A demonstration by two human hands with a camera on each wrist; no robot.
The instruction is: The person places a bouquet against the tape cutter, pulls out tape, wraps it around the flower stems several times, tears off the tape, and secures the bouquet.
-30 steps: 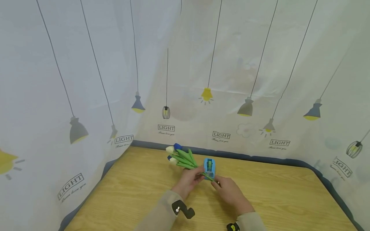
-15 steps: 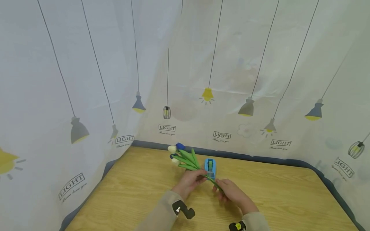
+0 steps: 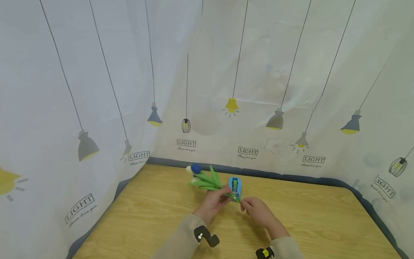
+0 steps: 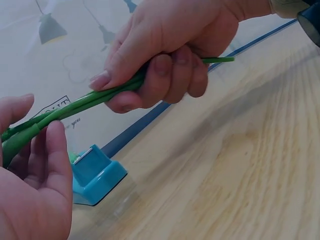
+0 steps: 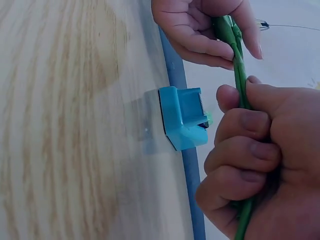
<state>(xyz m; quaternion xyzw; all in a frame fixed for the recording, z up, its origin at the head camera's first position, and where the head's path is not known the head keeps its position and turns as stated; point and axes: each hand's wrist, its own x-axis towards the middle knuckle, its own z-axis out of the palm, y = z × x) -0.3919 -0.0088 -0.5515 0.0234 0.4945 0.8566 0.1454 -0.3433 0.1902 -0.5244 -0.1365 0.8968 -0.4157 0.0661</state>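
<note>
A small bunch of artificial tulips point(image 3: 207, 180), with blue and white heads and green leaves, is held above the table. My left hand point(image 3: 211, 204) holds the stems just below the leaves, between thumb and fingers. Lower down, my right hand point(image 3: 260, 214) grips the stem ends; in the right wrist view its fingers curl round the green stems point(image 5: 240, 75). One stem end sticks out past that fist in the left wrist view. Just behind the stems stands a light blue tape dispenser point(image 3: 234, 184) with a green roll inside, touched by neither hand.
The wooden table point(image 3: 310, 216) has a dark blue edge along its back and sides. Pale curtains point(image 3: 207, 90) printed with hanging lamps surround it. A black wrist mount point(image 3: 206, 235) sits on the left sleeve, another point(image 3: 265, 253) on the right.
The tulips have turned, so the blue head now faces forward and the white ones are partly hidden. My right hand has shifted slightly, and the stem ends have risen since half a second ago.
</note>
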